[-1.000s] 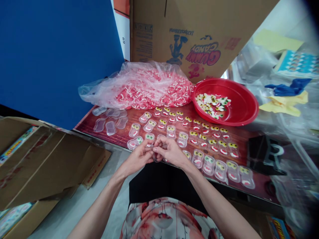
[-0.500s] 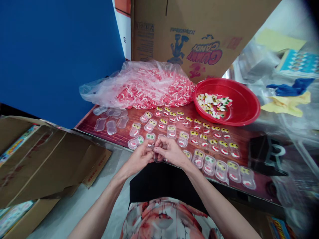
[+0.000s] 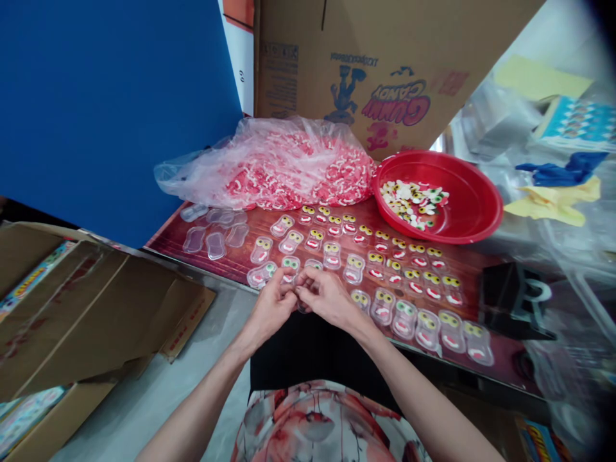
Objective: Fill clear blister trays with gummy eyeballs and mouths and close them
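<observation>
My left hand (image 3: pixel 270 308) and my right hand (image 3: pixel 327 298) meet over the table's front edge. Between their fingertips they pinch a small clear plastic case (image 3: pixel 302 309), mostly covered by the fingers. Just beyond the hands lie cases with gummy eyes and red-and-white mouths, among them a green-eyed case (image 3: pixel 290 264) and a yellow-eyed case (image 3: pixel 332 255). More filled cases (image 3: pixel 403 318) run along the front edge to the right. Several clear case pieces (image 3: pixel 215 246) without candy rest at the table's left end.
A plastic bag of red-and-white gummies (image 3: pixel 289 170) lies at the back. Right of it stands a red basin (image 3: pixel 474 208) with loose gummy eyes. Behind is a large carton (image 3: pixel 308 83); an open cardboard box (image 3: pixel 91 321) sits at lower left. A black holder (image 3: pixel 500 298) stands at right.
My hands have dropped slightly toward me and the fingers have shifted on the plastic case. The cases on the table have stayed in place.
</observation>
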Motion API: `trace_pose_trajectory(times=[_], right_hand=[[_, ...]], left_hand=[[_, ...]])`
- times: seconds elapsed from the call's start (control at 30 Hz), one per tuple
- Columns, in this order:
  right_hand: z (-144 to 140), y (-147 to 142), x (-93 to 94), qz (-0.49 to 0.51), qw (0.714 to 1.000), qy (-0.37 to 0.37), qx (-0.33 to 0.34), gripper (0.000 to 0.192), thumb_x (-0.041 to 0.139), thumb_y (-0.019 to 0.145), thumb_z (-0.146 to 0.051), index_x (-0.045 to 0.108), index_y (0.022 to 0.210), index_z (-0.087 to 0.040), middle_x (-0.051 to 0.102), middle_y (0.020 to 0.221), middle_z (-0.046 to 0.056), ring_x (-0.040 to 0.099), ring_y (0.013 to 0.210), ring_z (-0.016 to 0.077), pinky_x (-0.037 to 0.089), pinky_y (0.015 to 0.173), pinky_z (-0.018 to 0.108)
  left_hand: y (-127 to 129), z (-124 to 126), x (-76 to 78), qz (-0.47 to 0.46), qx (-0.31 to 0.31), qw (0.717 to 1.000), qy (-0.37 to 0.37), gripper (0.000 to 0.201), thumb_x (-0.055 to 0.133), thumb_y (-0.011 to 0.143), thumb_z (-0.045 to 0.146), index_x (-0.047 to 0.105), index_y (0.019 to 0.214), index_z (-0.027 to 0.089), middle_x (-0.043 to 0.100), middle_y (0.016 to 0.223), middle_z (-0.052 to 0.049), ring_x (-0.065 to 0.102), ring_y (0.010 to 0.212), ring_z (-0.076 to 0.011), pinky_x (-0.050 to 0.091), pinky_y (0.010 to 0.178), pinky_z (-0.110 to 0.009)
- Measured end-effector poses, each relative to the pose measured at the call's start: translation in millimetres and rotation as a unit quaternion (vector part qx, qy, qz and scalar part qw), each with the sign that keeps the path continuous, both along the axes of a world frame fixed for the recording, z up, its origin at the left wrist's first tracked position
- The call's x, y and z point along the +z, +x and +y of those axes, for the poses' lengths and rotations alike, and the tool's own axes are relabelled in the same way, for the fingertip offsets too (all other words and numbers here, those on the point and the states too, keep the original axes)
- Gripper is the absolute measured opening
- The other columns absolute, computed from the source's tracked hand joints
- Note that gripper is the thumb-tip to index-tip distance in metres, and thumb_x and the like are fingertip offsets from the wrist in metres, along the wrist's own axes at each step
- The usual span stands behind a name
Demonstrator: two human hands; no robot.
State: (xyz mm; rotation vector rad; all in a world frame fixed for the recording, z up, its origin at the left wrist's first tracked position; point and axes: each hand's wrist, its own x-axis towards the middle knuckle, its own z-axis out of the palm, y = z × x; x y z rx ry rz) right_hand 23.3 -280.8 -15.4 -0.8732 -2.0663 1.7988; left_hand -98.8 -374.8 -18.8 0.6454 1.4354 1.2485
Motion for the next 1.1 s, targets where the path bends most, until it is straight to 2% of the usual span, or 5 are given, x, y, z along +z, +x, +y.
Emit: trace_pose_trajectory(times=[0.1, 0.23, 0.33, 0.57, 1.1], right_hand=[[-0.9, 2.1, 5.4, 0.008, 0.999, 0.041, 0.025, 0.007, 0.051, 0.085, -0.016, 0.055, 0.082, -0.021, 0.059, 0.069, -0.003, 0.059, 0.058, 0.0098, 0.049, 0.057, 0.022], [1.4, 3.6, 0.0, 0.03, 0.997, -0.076, 0.009, 0.002, 0.055, 0.085, -0.023, 0.055, 0.085, -0.021, 0.058, 0.068, -0.004, 0.061, 0.056, 0.0107, 0.053, 0.055, 0.023], [2.7, 3.6, -3.6, 0.032, 0.993, -0.117, -0.001, 0.007, 0.059, 0.083, -0.027, 0.056, 0.084, -0.021, 0.057, 0.065, -0.005, 0.061, 0.054, 0.0106, 0.054, 0.052, 0.023], [1.5, 3.6, -1.8, 0.023, 0.995, -0.094, 0.002, 0.004, 0.057, 0.083, -0.025, 0.056, 0.083, -0.021, 0.059, 0.067, -0.004, 0.061, 0.055, 0.0105, 0.055, 0.052, 0.023], [2.7, 5.4, -2.3, 0.002, 0.997, -0.081, 0.012, 0.006, 0.056, 0.084, -0.027, 0.055, 0.086, -0.021, 0.058, 0.07, -0.004, 0.063, 0.059, 0.0113, 0.057, 0.053, 0.024]], left_hand=[[1.9, -1.5, 1.7, -0.006, 0.0, 1.0, 0.014, 0.049, 0.058, 0.075, 0.021, 0.045, 0.122, 0.018, 0.067, 0.08, 0.002, 0.062, 0.065, -0.0103, 0.049, 0.066, -0.022], [1.3, -3.6, 10.0, -0.053, -0.019, 0.998, 0.005, 0.051, 0.063, 0.077, 0.028, 0.045, 0.124, 0.018, 0.066, 0.08, 0.002, 0.063, 0.071, -0.0108, 0.05, 0.069, -0.023], [-0.1, -4.0, 15.1, -0.064, -0.028, 0.998, -0.005, 0.055, 0.068, 0.076, 0.03, 0.045, 0.124, 0.018, 0.065, 0.078, 0.002, 0.064, 0.072, -0.011, 0.05, 0.07, -0.024], [-0.5, -3.6, 16.1, -0.052, -0.033, 0.998, -0.01, 0.05, 0.066, 0.078, 0.032, 0.044, 0.121, 0.018, 0.064, 0.074, 0.004, 0.062, 0.068, -0.0098, 0.05, 0.069, -0.024], [-0.7, -5.1, 16.7, -0.046, -0.046, 0.998, -0.024, 0.049, 0.065, 0.081, 0.036, 0.046, 0.123, 0.019, 0.065, 0.082, 0.001, 0.064, 0.073, -0.0111, 0.052, 0.074, -0.026]])
